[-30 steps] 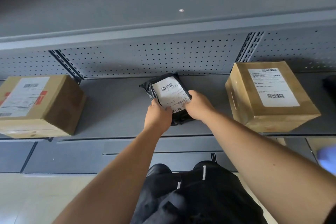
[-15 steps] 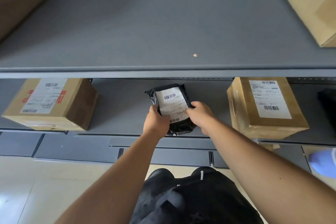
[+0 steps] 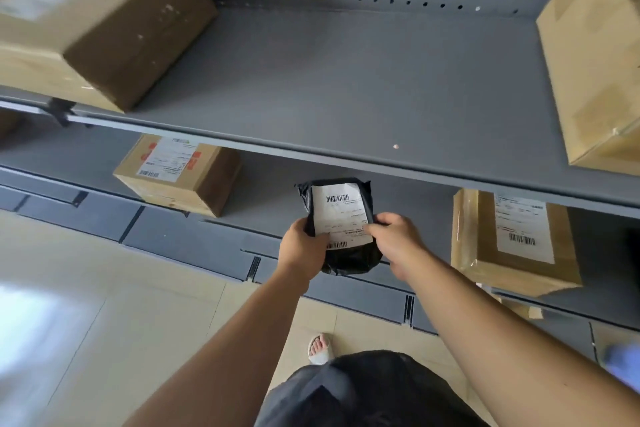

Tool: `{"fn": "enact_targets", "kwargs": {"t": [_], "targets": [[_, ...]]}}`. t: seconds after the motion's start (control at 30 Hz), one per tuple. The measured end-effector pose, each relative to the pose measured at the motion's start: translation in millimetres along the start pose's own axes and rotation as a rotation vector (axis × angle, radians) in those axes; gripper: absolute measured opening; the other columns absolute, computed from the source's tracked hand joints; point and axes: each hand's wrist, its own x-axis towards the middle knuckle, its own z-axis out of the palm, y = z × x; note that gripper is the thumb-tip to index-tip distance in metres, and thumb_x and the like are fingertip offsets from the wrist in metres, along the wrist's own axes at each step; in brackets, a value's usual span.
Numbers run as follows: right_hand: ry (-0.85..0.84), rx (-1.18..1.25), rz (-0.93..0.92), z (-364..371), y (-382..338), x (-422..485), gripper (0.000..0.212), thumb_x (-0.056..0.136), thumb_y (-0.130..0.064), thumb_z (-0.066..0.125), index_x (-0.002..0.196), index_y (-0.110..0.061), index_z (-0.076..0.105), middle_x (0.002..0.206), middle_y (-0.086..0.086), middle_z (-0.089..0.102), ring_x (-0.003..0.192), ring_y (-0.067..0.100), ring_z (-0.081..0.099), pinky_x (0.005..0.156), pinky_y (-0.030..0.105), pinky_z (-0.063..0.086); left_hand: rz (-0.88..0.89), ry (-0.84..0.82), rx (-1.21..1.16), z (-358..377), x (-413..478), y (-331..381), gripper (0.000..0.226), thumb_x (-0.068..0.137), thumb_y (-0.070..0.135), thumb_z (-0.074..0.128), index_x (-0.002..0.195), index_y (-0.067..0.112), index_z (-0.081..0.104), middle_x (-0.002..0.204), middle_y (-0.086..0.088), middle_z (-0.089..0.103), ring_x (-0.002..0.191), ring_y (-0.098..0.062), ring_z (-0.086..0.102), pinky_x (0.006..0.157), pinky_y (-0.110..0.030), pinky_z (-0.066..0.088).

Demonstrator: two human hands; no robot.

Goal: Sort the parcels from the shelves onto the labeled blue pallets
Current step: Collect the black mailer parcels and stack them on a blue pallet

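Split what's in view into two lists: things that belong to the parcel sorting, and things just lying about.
Job:
- black parcel, held in left hand and right hand
- box with orange stickers
- box at right
- two upper-shelf boxes
- shelves

Lying about:
- small pale speck on the upper shelf
- blurred blue thing, too unclear to name
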Motion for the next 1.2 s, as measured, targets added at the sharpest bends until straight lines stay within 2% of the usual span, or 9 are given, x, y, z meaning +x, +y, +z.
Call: {"fn": "enact_targets", "kwargs": {"t": [0.13,0.27,0.43,0.6,0.67,0.77,1.0,1.1,1.2], "targets": [[-0.079,-0.002,-0.034,1.5,-0.7,-18.6,0.013,0.090,-0.013,0.067,0.083,-0.024,0.068,0.094,-0.005,0.073,0.094,0.021,0.071,0.091,0.040,0.059,-0.031,0.087,-0.099,-8.7,-27.8,-6.1,0.029,0.097,0.012,0.056,0.124,0.023,0.063,0.098,0.014,0.067,0.090,-0.007,0.065,0.071,-0.024,0.056],[-0.183,-0.014,-0.084,7.9,-4.8,-37.4,0.011,0.089,-0.012,0.066,0.094,-0.019,0.073,0.098,-0.002,0.076,0.093,0.020,0.072,0.090,0.040,0.060,-0.096,0.223,-0.257,-22.2,-58.7,-14.7,0.028,0.099,0.015,0.056,0.124,0.024,0.061,0.104,0.010,0.069,0.091,-0.009,0.068,0.065,-0.023,0.056],[-0.318,-0.040,-0.166,28.1,-14.3,-63.2,0.012,0.087,-0.010,0.067,0.094,-0.017,0.073,0.094,-0.002,0.077,0.090,0.019,0.073,0.085,0.036,0.059,-0.154,0.369,-0.474,-46.8,-91.7,-35.2,0.027,0.097,0.016,0.061,0.123,0.017,0.065,0.106,0.003,0.073,0.095,-0.020,0.074,0.084,-0.039,0.065],[-0.459,-0.027,-0.235,66.8,-29.8,-96.6,0.016,0.088,-0.007,0.069,0.099,-0.016,0.073,0.096,0.001,0.078,0.088,0.018,0.075,0.078,0.032,0.060,-0.133,0.508,-0.659,-85.8,-123.0,-59.2,0.028,0.098,0.016,0.062,0.126,0.017,0.062,0.115,-0.004,0.073,0.095,-0.023,0.075,0.068,-0.030,0.061],[-0.510,-0.038,-0.275,85.1,-39.4,-111.4,0.016,0.088,-0.008,0.069,0.101,-0.016,0.073,0.096,0.000,0.078,0.090,0.019,0.075,0.081,0.034,0.061,-0.116,0.561,-0.710,-105.6,-133.5,-66.6,0.028,0.098,0.015,0.062,0.126,0.016,0.063,0.116,-0.006,0.073,0.094,-0.023,0.076,0.061,-0.027,0.058],[-0.577,-0.063,-0.347,118.2,-58.4,-134.5,0.013,0.088,-0.006,0.069,0.094,-0.017,0.074,0.095,0.001,0.079,0.092,0.021,0.075,0.085,0.038,0.061,-0.092,0.641,-0.784,-139.7,-145.0,-77.7,0.026,0.096,0.013,0.062,0.121,0.017,0.066,0.114,-0.005,0.075,0.091,-0.023,0.077,0.066,-0.033,0.061],[-0.738,-0.079,-0.446,218.5,-107.3,-203.1,0.014,0.095,-0.005,0.065,0.098,-0.016,0.073,0.096,0.001,0.078,0.084,0.012,0.075,0.060,0.021,0.057,-0.012,0.777,-0.895,-246.7,-167.6,-107.5,0.026,0.096,0.009,0.062,0.122,0.014,0.066,0.113,-0.007,0.075,0.092,-0.024,0.076,0.076,-0.041,0.064],[-0.771,-0.078,-0.488,265.2,-122.2,-233.2,0.014,0.095,-0.007,0.065,0.107,-0.013,0.071,0.099,0.002,0.077,0.088,0.014,0.075,0.060,0.020,0.057,0.021,0.836,-0.919,-296.7,-178.6,-123.0,0.020,0.096,0.007,0.062,0.114,0.015,0.067,0.108,-0.006,0.076,0.088,-0.022,0.076,0.074,-0.039,0.064],[-0.825,-0.063,-0.528,310.4,-132.3,-260.4,0.012,0.095,-0.010,0.066,0.099,-0.020,0.070,0.097,0.000,0.078,0.089,0.015,0.075,0.062,0.022,0.058,0.033,0.891,-0.939,-341.5,-189.0,-142.1,0.019,0.095,0.007,0.063,0.111,0.016,0.068,0.107,-0.007,0.077,0.090,-0.025,0.077,0.077,-0.045,0.064]]}}
